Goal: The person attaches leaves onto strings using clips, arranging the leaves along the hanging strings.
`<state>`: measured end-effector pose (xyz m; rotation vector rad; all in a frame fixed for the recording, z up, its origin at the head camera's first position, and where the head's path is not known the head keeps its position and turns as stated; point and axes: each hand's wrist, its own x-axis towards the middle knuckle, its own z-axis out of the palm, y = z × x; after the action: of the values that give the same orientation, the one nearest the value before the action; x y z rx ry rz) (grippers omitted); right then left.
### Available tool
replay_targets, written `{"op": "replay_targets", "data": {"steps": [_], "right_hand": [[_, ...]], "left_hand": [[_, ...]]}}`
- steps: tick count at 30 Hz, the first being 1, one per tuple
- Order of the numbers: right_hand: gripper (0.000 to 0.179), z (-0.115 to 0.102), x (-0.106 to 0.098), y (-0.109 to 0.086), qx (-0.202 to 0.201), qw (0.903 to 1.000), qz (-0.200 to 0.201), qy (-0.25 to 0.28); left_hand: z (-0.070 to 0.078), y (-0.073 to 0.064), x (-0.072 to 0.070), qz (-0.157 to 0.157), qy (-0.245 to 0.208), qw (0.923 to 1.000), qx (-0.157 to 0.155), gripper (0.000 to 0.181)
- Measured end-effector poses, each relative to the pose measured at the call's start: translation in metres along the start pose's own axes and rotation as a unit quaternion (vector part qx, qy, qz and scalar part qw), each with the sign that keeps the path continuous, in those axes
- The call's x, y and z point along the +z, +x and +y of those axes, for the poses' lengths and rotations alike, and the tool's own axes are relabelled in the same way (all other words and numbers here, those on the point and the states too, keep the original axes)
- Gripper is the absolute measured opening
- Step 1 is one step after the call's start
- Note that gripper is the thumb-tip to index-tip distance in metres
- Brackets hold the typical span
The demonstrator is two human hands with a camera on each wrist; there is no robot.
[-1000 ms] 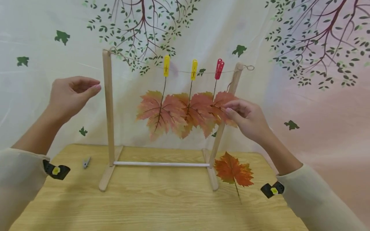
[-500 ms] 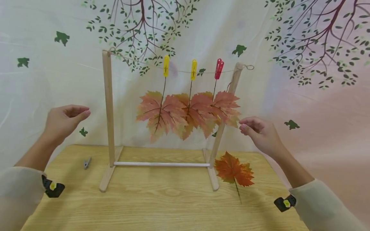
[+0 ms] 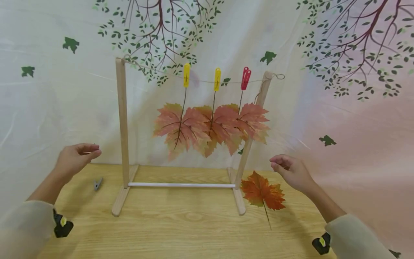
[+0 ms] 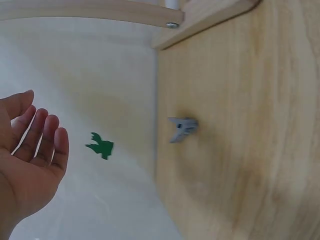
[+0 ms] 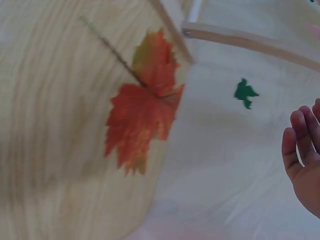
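My left hand (image 3: 76,160) hovers at the left of the table with loosely bent fingers and nothing in them. Below and right of it a grey clothespin (image 3: 98,184) lies on the wood; the left wrist view shows the same clothespin (image 4: 183,129) with its handles spread. My right hand (image 3: 292,171) is in the air above and right of an orange-red artificial leaf (image 3: 263,192), whose stem points toward me. It too holds nothing. Between the hands, three leaves hang by their stems from a string, under two yellow clothespins (image 3: 217,79) and a red clothespin (image 3: 245,78).
A wooden stand with a left post (image 3: 122,122), a right post (image 3: 263,90) and a white crossbar (image 3: 181,185) stands on the table (image 3: 161,233). Behind it hangs a pale cloth (image 3: 81,104) printed with branches and green leaves.
Both hands have come down toward the table. The right hand has drawn away to the right from the rightmost hanging leaf. The leaves and clothespins stay put.
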<state>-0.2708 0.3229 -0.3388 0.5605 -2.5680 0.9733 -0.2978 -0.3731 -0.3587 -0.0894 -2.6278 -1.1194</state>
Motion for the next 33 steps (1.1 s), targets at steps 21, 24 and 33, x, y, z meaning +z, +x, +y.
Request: {"op": "replay_targets", "data": {"steps": [21,24,33], "right_hand": [[0.019,0.074,0.050,-0.056,-0.070,0.9672,-0.243,0.025],[0.020,0.078,0.052,-0.061,-0.065,0.9628,-0.260,0.037],[0.017,0.084,0.059,-0.067,-0.139,0.9563,-0.249,0.065]], "left_hand": [[-0.065,-0.016,0.033,-0.083,0.064,0.9943,-0.016,0.059],[-0.070,-0.016,0.035,-0.092,0.072,0.9929,-0.027,0.061],[-0.078,-0.017,0.039,-0.122,0.085,0.9878,-0.047,0.066]]}}
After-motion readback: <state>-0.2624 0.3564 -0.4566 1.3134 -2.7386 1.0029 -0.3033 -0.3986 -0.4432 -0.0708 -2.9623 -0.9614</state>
